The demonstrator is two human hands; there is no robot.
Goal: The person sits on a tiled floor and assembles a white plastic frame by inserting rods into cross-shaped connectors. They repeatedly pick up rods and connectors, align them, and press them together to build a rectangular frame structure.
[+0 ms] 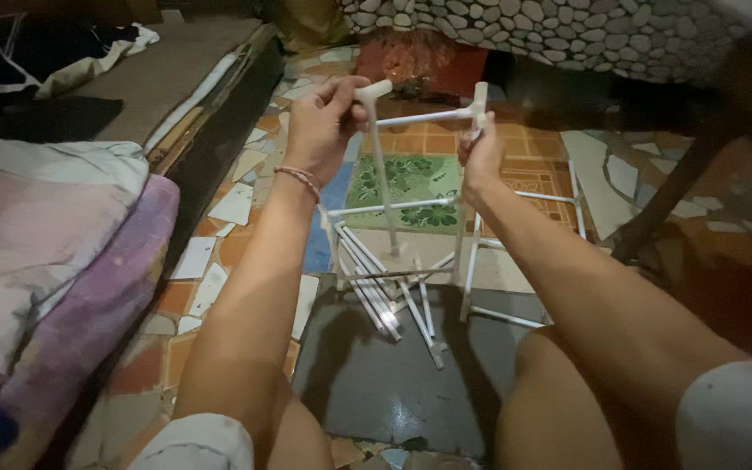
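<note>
Overhead, 2 hands hold a white rod frame above the tiled floor: the left hand is closed around a corner connector, the right hand grips the opposite upright. Loose white rods lie on a grey mat below, near a folded blanket.

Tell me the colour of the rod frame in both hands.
White; the rod frame shows best in the head view.
</note>
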